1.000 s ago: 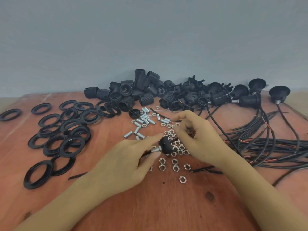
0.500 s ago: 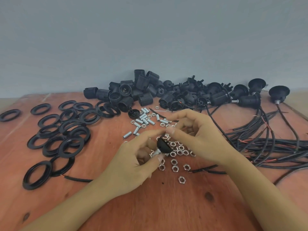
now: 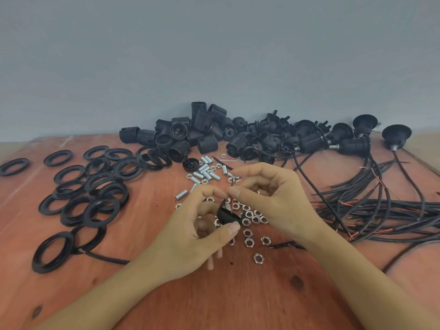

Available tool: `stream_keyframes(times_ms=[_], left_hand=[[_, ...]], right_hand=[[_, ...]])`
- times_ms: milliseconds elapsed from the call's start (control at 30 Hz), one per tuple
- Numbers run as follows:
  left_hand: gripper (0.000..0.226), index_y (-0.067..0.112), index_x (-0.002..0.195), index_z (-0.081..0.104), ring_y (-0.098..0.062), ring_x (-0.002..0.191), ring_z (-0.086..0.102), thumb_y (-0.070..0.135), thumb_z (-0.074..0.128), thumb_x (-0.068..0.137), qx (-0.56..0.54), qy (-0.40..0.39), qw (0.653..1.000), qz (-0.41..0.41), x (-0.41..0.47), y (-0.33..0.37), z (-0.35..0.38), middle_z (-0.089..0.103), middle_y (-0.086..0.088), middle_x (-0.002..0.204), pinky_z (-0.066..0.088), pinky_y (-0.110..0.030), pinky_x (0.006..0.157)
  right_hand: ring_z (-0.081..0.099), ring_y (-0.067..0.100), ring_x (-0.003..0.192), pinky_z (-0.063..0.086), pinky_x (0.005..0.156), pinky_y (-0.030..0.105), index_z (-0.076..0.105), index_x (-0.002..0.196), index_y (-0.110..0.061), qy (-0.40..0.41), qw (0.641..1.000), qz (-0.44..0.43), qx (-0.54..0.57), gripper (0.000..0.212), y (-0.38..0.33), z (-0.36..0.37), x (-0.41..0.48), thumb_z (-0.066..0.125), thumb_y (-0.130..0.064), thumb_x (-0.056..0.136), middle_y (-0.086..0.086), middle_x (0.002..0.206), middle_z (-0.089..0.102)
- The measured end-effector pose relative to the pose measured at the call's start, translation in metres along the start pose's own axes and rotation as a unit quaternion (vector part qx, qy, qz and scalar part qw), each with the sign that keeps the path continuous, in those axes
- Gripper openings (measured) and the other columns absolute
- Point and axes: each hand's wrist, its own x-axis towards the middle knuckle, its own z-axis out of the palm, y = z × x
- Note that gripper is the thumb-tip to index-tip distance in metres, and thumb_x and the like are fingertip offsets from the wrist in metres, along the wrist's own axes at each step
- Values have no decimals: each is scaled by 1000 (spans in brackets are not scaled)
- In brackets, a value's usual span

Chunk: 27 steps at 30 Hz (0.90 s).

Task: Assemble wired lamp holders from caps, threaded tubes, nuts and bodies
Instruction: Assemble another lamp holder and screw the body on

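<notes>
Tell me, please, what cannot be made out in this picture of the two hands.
Head view:
- Cap: mostly covered by the left hand; whether a tube sits in it is hidden.
- Red wire: its upper part vanishes between the fingertips of the right hand.
- Black cable: runs under the left forearm.
- Cable bundle: cut by the right edge.

Two bare forearms are in view, the left forearm [image 3: 102, 294] at the lower left of the frame and the right forearm [image 3: 357, 277] at the lower right. Each ends in a bare hand, the left hand [image 3: 190, 236] and the right hand [image 3: 273, 201] near the middle. The fingernails [image 3: 233, 227] are short and plain, with pale tips.
</notes>
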Motion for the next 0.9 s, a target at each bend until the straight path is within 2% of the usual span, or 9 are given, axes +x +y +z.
stream_keyframes(times_ms=[100, 200, 333, 433, 500, 600, 667, 767, 900], left_hand=[[24, 27, 100, 52, -27, 57, 63, 27, 69, 83, -80, 14, 997, -10, 2, 3, 0, 67, 0, 93, 50, -29, 42], [11, 21, 99, 55, -20, 52, 58, 25, 62, 93, -91, 36, 995, -27, 2, 7, -1, 66, 6, 84, 38, -21, 35], [18, 19, 97, 64, -11, 42, 46, 34, 57, 91, -55, 57, 996, -33, 4, 6, -1, 61, 10, 65, 29, -17, 33], [21, 17, 83, 67, -15, 46, 55, 36, 61, 89, -49, 71, 995, -41, 5, 6, -2, 59, 1, 59, 35, -19, 33], [20, 18, 76, 67, -19, 54, 64, 34, 60, 86, -62, 102, 992, -47, 6, 6, -2, 64, -3, 65, 40, -21, 33], [25, 22, 72, 65, -22, 48, 56, 24, 56, 95, -22, 169, 984, -60, 8, 4, -5, 66, -1, 68, 39, -22, 33], [23, 16, 77, 63, -26, 50, 49, 22, 53, 96, -20, 186, 979, -75, 10, 3, -8, 63, -4, 66, 30, -18, 32], [19, 7, 80, 58, -13, 51, 50, 18, 55, 95, -42, 201, 975, -84, 11, 4, -10, 54, -6, 65, 26, -13, 33], [21, 16, 72, 61, -5, 44, 41, 13, 61, 93, -18, 189, 980, -55, 11, 2, -8, 51, 9, 56, 29, -8, 36]], right_hand=[[64, 11, 65, 52, 63, 19, 74, 88, -23, 7, 1000, -10, 13, 16, 1, 3, -2, 79, -22, 73, -2, 76, 74], [64, 17, 68, 56, 66, 28, 77, 86, -29, -12, 999, -29, 4, 16, 3, 8, -4, 80, -16, 78, -2, 80, 74], [64, 18, 68, 56, 64, 35, 77, 93, -28, -3, 999, -33, -2, 16, 2, 10, -4, 78, -20, 79, 2, 80, 74], [63, 15, 66, 53, 63, 39, 72, 102, -24, 5, 1000, -22, -11, 26, 2, 7, -3, 77, -12, 80, 1, 75, 72], [61, 13, 65, 51, 64, 32, 70, 105, -22, 1, 1000, -20, -13, 27, 4, 5, -2, 75, -7, 83, 0, 71, 70], [58, 5, 60, 45, 57, 18, 70, 104, -22, 9, 999, 4, -38, 24, 8, 4, -1, 74, -7, 85, -5, 67, 68], [57, 0, 62, 42, 58, 12, 69, 102, -26, 40, 990, 16, -137, 22, 13, 0, 0, 73, -10, 87, -11, 71, 69], [52, 4, 82, 45, 76, 23, 70, 106, -27, 66, 910, -8, -410, 18, 17, -9, 0, 69, -22, 89, -17, 86, 63], [44, 11, 90, 42, 85, 34, 71, 108, -27, 53, 871, -2, -489, 19, 17, -12, -1, 65, -28, 90, -12, 95, 56]])
